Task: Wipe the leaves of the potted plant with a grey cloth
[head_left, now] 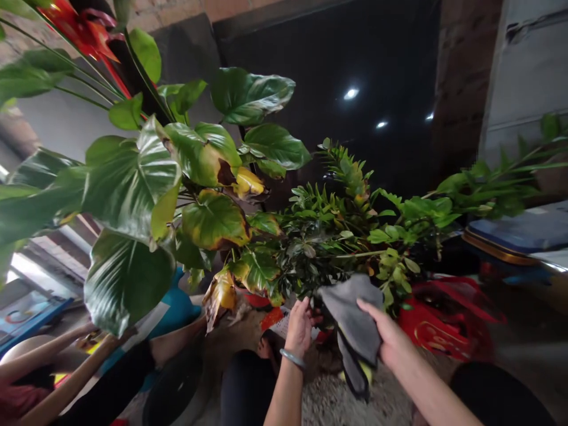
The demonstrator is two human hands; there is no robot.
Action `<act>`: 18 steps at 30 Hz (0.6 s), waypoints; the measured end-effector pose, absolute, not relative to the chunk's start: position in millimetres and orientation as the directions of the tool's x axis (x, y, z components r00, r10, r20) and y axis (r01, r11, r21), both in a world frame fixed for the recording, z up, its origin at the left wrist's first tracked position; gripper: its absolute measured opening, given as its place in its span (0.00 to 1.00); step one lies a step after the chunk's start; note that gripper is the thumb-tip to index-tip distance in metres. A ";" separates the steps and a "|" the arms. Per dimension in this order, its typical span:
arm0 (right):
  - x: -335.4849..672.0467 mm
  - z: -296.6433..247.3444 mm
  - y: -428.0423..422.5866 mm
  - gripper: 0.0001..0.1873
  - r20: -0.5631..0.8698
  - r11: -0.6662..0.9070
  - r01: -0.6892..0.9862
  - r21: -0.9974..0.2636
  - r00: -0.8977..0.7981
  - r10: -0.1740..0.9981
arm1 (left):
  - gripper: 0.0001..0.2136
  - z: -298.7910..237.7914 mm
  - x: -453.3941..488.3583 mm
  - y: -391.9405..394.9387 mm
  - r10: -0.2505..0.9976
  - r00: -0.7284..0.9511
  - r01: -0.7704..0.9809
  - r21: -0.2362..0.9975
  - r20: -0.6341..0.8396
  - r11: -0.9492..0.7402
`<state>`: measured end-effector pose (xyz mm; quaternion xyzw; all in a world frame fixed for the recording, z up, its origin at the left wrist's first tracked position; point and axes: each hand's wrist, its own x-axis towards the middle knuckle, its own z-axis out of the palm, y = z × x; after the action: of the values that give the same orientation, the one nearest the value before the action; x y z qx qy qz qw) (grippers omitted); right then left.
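My right hand (387,338) is closed around a grey cloth (351,322), which hangs down and rests against the lower leaves of a small bushy green plant (337,236). My left hand (299,326), with a bracelet on the wrist, reaches into the base of that same plant, fingers curled among the stems; what they grip is hidden by leaves. A large-leaved plant (146,195) with yellowing and brown-edged leaves rises to the left.
Another person's arms (57,361) stretch across the lower left. A red flower (84,29) stands at the top left. A red object (444,325) and a blue-topped surface (519,234) lie to the right. Pale gravel-like ground (337,402) shows below my hands.
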<state>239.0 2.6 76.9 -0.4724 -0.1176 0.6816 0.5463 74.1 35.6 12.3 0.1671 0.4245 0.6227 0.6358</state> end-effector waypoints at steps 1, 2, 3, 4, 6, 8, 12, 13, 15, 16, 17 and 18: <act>238.9 72.9 -11.4 0.11 -0.588 -0.450 -0.627 -0.636 0.016 0.809 | 0.18 12.7 74.0 34.4 0.934 -0.146 -0.636 0.754 -0.327 0.164; 240.6 73.2 -22.5 0.13 -0.635 -0.495 -0.627 -0.602 0.000 0.772 | 0.18 13.5 73.9 33.4 0.935 -0.156 -0.625 0.765 -0.319 0.157; 243.8 77.8 -29.3 0.14 -0.658 -0.510 -0.637 -0.578 -0.007 0.753 | 0.18 14.7 74.0 32.7 0.935 -0.163 -0.616 0.773 -0.314 0.152; 248.0 86.0 -30.9 0.16 -0.640 -0.480 -0.652 -0.587 0.010 0.769 | 0.18 16.3 74.5 32.0 0.935 -0.169 -0.609 0.779 -0.313 0.151; 256.7 108.3 -19.1 0.18 -0.538 -0.331 -0.680 -0.654 0.111 0.836 | 0.18 20.3 76.2 30.9 0.931 -0.177 -0.608 0.779 -0.319 0.151; 261.4 129.1 5.4 0.18 -0.403 -0.136 -0.688 -0.713 0.243 0.882 | 0.17 24.1 78.6 29.6 0.926 -0.179 -0.614 0.773 -0.331 0.158; 251.2 131.2 39.6 0.11 -0.439 -0.144 -0.720 -0.679 0.242 0.865 | 0.17 25.1 80.2 26.8 0.931 -0.170 -0.632 0.761 -0.322 0.148; 246.3 122.1 37.7 0.09 -0.508 -0.234 -0.726 -0.647 0.182 0.842 | 0.17 23.8 79.2 26.5 0.932 -0.175 -0.637 0.759 -0.317 0.138; 238.4 98.2 20.8 0.07 -0.620 -0.398 -0.707 -0.585 0.073 0.781 | 0.16 20.4 75.7 26.7 0.932 -0.192 -0.645 0.755 -0.306 0.116; 236.5 86.9 8.1 0.08 -0.653 -0.453 -0.691 -0.564 0.037 0.756 | 0.15 18.5 73.5 27.1 0.930 -0.200 -0.649 0.753 -0.307 0.109; 236.4 78.2 -5.3 0.08 -0.675 -0.492 -0.679 -0.546 0.008 0.738 | 0.14 16.7 71.3 27.6 0.927 -0.208 -0.654 0.749 -0.313 0.106; 237.8 73.5 -17.5 0.09 -0.689 -0.515 -0.673 -0.532 -0.011 0.725 | 0.14 14.9 69.3 28.2 0.921 -0.218 -0.661 0.743 -0.322 0.104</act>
<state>237.8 -17.5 73.5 -0.5027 -0.0261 0.7104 0.4918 69.3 28.2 14.9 0.1517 0.4286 0.6520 0.6068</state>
